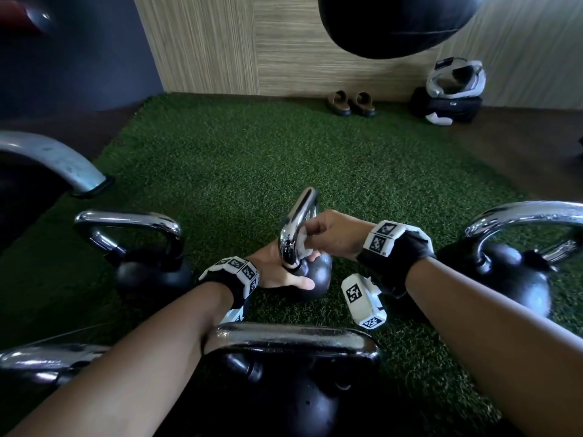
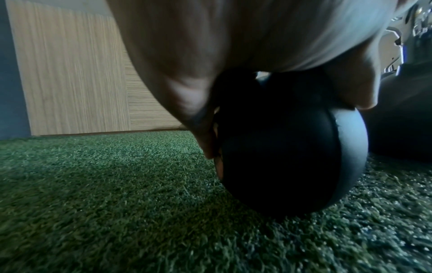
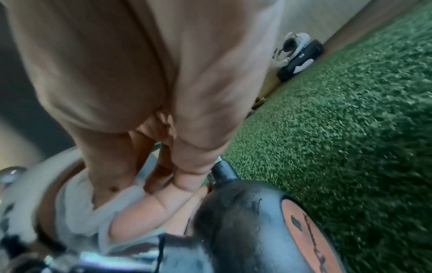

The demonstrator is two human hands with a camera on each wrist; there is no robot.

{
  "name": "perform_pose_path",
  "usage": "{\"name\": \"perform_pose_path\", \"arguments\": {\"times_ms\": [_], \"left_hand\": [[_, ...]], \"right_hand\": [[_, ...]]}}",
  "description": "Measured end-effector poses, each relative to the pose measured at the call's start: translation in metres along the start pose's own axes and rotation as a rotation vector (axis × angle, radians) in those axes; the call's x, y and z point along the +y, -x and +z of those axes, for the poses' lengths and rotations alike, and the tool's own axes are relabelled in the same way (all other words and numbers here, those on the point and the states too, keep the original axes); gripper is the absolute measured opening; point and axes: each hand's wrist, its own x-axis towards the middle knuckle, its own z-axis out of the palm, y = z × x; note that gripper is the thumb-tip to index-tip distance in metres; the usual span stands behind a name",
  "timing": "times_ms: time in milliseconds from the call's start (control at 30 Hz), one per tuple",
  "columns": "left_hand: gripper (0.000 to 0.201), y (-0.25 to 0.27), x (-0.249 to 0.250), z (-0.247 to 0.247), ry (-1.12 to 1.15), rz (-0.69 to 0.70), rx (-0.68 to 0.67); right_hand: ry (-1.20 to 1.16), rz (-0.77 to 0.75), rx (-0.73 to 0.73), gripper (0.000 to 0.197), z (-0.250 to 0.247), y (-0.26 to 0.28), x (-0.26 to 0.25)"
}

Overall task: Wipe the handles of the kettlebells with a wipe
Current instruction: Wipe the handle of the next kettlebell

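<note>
Nearest kettlebell [image 1: 293,402], left kettlebell [image 1: 151,272] and right kettlebell [image 1: 511,279] may yet need wiping, while the left hand [image 1: 277,274] clasps the small kettlebell [image 1: 315,275] on the turf [image 1: 252,159] and the right hand [image 1: 334,231] pinches the wipe [image 1: 301,239] round its handle [image 1: 298,216].

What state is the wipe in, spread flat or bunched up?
Bunched: the wipe is crumpled under the right hand against the kettlebell handle.
</note>
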Motion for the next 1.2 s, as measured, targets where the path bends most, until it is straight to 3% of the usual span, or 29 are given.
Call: {"name": "perform_pose_path", "arguments": {"times_ms": [200, 400, 567, 633, 733, 800, 900, 967, 1033, 1100, 1200], "left_hand": [[0.102, 0.004, 0.001, 0.007, -0.010, -0.021, 0.066], [0.099, 0.003, 0.001, 0.008, 0.004, -0.001, 0.074], [0.104, 0.000, -0.004, 0.009, 0.035, -0.048, 0.091], [0.101, 0.000, -0.004, 0.009, 0.040, -0.053, 0.106], [0.098, 0.003, -0.004, 0.009, -0.011, -0.057, 0.094], [0.101, 0.003, -0.001, 0.008, -0.021, -0.050, 0.088], [0.102, 0.001, 0.003, 0.006, -0.002, -0.035, 0.085], [0.093, 0.002, 0.007, 0.004, -0.005, -0.047, 0.081], [0.094, 0.003, 0.007, 0.004, -0.032, -0.050, 0.087], [0.094, 0.005, 0.006, 0.006, -0.048, -0.062, 0.095], [0.071, 0.006, 0.001, 0.011, -0.021, -0.106, 0.106]], "right_hand": [[-0.631, 0.136, 0.189, 0.017, -0.005, -0.004, 0.006], [-0.764, 0.140, 0.071, 0.031, 0.007, -0.002, 0.013], [-1.050, 0.084, 0.315, 0.035, 0.001, -0.013, 0.016], [-1.118, 0.064, 0.315, 0.037, 0.002, -0.013, 0.021], [-0.981, 0.025, 0.156, 0.029, 0.005, -0.002, 0.020], [-0.889, 0.010, 0.145, 0.031, 0.006, 0.001, 0.019], [-0.923, 0.013, 0.332, 0.031, 0.006, -0.005, 0.016], [-0.964, 0.007, 0.517, 0.018, 0.002, -0.010, 0.016], [-0.922, -0.016, 0.594, 0.010, -0.003, -0.011, 0.016], [-0.799, -0.028, 0.601, 0.013, -0.004, -0.010, 0.017], [-0.453, -0.004, 0.746, 0.016, 0.001, -0.013, 0.018]]}}
